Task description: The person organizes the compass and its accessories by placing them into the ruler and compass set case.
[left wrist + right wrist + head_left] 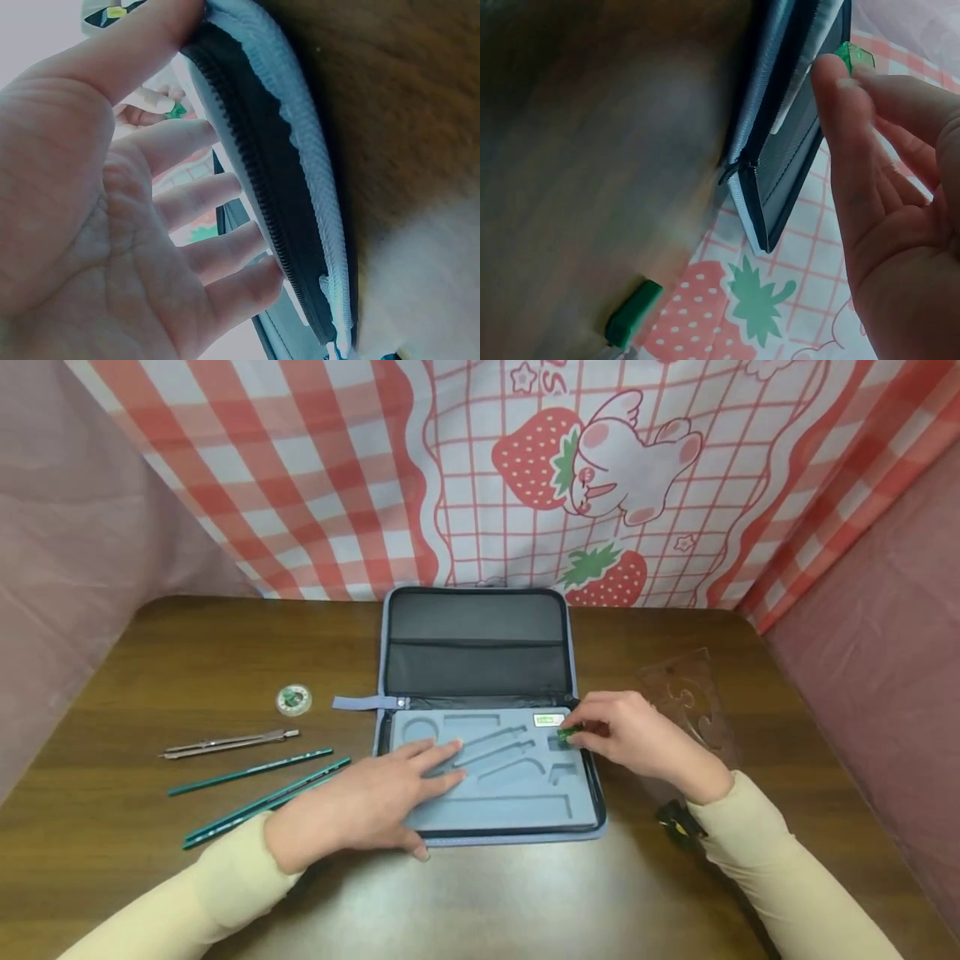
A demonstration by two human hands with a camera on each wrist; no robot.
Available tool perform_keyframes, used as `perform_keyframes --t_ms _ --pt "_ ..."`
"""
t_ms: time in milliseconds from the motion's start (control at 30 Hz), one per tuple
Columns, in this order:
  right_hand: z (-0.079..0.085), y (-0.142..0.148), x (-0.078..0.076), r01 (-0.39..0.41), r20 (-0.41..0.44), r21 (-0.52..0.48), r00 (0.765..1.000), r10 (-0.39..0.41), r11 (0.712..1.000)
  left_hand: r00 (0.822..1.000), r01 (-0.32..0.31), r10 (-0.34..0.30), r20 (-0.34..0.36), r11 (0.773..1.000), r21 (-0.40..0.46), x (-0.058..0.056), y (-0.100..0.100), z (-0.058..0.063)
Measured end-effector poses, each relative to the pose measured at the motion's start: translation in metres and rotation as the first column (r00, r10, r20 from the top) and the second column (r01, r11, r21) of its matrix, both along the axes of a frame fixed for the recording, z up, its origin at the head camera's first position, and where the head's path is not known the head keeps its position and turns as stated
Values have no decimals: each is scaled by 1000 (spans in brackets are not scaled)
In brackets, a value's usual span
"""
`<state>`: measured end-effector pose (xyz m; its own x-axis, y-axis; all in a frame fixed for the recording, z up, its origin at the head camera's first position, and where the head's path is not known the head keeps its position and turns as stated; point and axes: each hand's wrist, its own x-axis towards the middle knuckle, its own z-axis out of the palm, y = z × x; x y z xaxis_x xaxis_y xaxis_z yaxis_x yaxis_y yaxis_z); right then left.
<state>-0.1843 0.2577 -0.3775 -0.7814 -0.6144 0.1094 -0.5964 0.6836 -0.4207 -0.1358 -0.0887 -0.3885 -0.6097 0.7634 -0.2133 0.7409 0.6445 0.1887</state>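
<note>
A zippered case lies open flat on the table, its lower half filled by a light blue molded tray (495,810) with shaped recesses. My left hand (375,797) rests on the tray's left part, fingers spread; in the left wrist view the fingertips (225,187) reach over the zippered edge. At the tray's upper right, my right hand (633,735) pinches a small green translucent piece (859,56) between thumb and fingers, right over a recess. Just beside it a white eraser with a green label (549,720) sits in its slot.
Left of the case lie a round clear container (293,699), a silver compass (228,743) and several teal pencils (251,772). Clear plastic drawing templates (708,702) lie to the right, partly behind the right forearm. The case's dark lid (476,668) leans back toward the checked curtain (360,485).
</note>
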Motion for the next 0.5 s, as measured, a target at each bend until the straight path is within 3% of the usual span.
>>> perform_keyframes --t_ms 367,500 --pt "-5 -3 0 -21 11 -67 1000 22 998 1000 -4 4 5 999 34 2 -1 -2" --pt "-3 -2 1 -41 -21 -81 999 39 996 1000 5 -4 -9 999 35 0 -1 0"
